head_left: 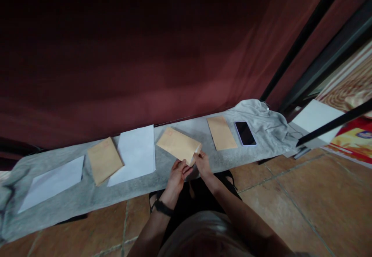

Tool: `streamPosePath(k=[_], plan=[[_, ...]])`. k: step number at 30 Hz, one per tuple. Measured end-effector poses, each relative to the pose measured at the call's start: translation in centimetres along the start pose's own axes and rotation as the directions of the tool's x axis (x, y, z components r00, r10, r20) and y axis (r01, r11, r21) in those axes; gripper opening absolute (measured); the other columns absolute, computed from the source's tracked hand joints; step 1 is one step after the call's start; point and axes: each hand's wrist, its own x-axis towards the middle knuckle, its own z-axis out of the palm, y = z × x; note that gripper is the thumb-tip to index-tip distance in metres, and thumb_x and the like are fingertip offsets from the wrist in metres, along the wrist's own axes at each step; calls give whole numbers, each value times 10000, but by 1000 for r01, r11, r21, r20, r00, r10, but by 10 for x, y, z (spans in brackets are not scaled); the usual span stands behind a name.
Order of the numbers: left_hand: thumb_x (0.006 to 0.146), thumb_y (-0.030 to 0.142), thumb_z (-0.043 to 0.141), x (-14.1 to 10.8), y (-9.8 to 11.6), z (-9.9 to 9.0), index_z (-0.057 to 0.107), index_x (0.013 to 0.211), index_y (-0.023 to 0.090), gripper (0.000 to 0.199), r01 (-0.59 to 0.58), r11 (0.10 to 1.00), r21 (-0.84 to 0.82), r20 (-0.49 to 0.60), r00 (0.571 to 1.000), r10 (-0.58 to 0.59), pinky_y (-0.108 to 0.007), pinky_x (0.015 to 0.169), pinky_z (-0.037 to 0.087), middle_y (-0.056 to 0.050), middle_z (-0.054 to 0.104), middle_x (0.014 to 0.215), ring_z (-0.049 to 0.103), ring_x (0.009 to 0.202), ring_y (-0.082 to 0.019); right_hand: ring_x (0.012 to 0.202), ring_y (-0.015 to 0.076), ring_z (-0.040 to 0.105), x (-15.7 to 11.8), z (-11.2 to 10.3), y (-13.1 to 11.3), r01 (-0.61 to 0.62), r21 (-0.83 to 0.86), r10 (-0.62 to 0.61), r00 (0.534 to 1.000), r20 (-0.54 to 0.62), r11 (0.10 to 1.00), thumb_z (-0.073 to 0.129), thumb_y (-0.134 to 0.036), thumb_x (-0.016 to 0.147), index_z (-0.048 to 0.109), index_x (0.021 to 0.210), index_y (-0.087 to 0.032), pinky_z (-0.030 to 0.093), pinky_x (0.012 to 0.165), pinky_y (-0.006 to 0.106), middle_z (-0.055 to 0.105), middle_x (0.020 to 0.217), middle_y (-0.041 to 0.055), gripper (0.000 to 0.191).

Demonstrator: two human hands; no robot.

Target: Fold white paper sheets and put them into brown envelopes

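A tan envelope (pixel 178 144) with a faint red mark lies tilted over the grey cloth, its near right end raised between my hands. White paper shows at that end. My left hand (pixel 178 175), with a black band on the wrist, grips the envelope's lower edge with its fingers closed. On the right corner, my right hand (pixel 202 164) pinches the same envelope. Left of it lies a stack of white sheets (pixel 136 150), partly under another tan envelope (pixel 105 160). To the right rests a flat tan envelope (pixel 222 133).
The grey cloth (pixel 116 195) covers a long narrow surface against a dark red wall. A phone (pixel 245 133) lies on its right part, and a white sheet (pixel 54 181) at the left. Black poles (pixel 305 40) and a white board (pixel 316 121) stand at the right.
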Motion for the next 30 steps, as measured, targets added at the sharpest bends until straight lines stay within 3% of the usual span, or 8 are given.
streamPosePath(k=[5,13,23,30], plan=[[844,95,710,3,-4,7,648,934,161,127,33,999,-37,-21,999,-34,-352,788,634,-70,757,934,748,793,-181,751,212,686,-6,0,-1,-70,117,78,995,-65,991,572,-457,770,667,837,-204,556,673,301,764,841,69,278],[848,54,667,4,-4,8,654,936,150,132,-16,998,-64,-60,998,12,-322,778,639,-75,768,949,755,807,-179,672,184,656,-12,7,1,-89,233,112,990,-87,968,589,-422,717,672,809,-191,535,655,285,746,774,38,262],[814,69,717,1,3,2,643,905,148,142,-19,999,31,-73,997,22,-289,654,633,-65,763,872,748,688,-179,597,153,609,-9,-6,-3,-90,232,115,989,-96,968,591,-459,726,659,866,-204,485,499,234,691,717,-12,299],[794,72,732,0,4,-1,636,913,144,169,-20,997,72,-83,996,26,-293,621,630,-64,758,855,745,667,-190,487,133,541,-6,-11,-6,-126,198,147,985,-94,972,589,-456,736,635,703,-200,424,428,223,614,559,-22,262]])
